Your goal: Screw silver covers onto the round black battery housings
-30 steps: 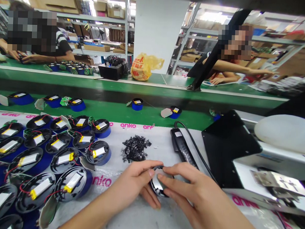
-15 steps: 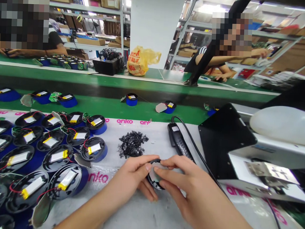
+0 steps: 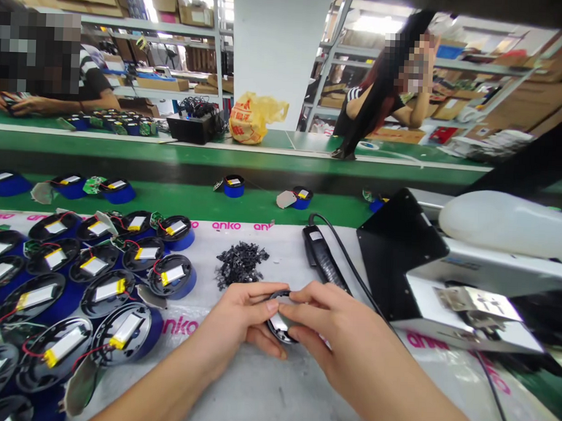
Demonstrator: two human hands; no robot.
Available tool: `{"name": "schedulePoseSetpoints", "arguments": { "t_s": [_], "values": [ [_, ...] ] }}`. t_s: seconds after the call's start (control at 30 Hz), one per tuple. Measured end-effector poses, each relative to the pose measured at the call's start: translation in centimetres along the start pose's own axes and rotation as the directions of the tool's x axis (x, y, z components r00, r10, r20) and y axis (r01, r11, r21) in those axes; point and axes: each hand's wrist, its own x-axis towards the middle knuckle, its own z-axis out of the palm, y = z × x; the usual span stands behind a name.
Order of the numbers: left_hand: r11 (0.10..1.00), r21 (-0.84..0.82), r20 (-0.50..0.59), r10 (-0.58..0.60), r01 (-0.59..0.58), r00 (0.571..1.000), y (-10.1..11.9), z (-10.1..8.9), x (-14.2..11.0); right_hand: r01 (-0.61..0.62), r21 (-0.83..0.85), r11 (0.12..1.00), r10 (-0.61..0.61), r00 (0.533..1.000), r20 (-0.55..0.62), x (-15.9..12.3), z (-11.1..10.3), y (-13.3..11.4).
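My left hand (image 3: 238,322) and my right hand (image 3: 336,341) meet over a small round black part with a shiny face (image 3: 279,321), low in the middle of the white table cover. Both hands pinch it, thumbs and forefingers pressed on its top edge. Just beyond my fingers lies a small heap of tiny black plastic pieces (image 3: 240,264). To the left stand several round black-and-blue housings with silver batteries and red wires (image 3: 116,291).
A black handheld tool with a cable (image 3: 323,261) lies right of the heap. A black-and-white machine (image 3: 426,271) fills the right side. Beyond runs a green conveyor (image 3: 207,199) carrying more blue housings. Two other people work on the far side, near a yellow bag (image 3: 254,117).
My hands and the round part stay together, shifting slightly left and up in the picture as my head turns. The person at the far right has drawn an arm back and raised a hand.
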Motion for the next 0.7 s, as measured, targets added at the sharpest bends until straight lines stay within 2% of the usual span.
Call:
{"name": "schedulePoseSetpoints", "arguments": {
  "t_s": [0.1,0.23,0.37,0.47,0.57,0.7],
  "values": [
    [0.999,0.047,0.001,0.009,-0.009,1.0,-0.1,0.0,0.0,-0.041,0.032,0.999,0.042,0.999,-0.009,-0.1,-0.1,0.1],
    [0.987,0.135,0.063,0.074,-0.082,0.995,-0.5,-0.2,0.0,-0.124,0.015,0.992,0.124,0.992,-0.025,-0.2,-0.1,0.2],
    [0.975,0.182,0.093,0.109,-0.125,0.99,-0.8,-0.3,-0.2,-0.084,-0.029,0.996,0.083,0.996,-0.035,-0.2,-0.1,-0.1],
    [0.968,0.213,0.082,0.122,-0.137,0.989,-0.8,0.0,-0.3,-0.062,-0.05,0.997,0.061,0.998,-0.034,-0.3,0.0,-0.2],
    [0.96,0.263,0.059,0.088,-0.101,0.994,-0.8,0.5,-0.1,-0.046,-0.034,0.998,0.043,0.996,-0.073,-0.5,0.3,-0.1],
    [0.962,0.269,-0.043,0.066,-0.052,0.997,-0.8,1.2,0.2,-0.062,-0.062,0.996,0.054,0.992,-0.115,-0.6,0.5,-0.2]
  ]
}}
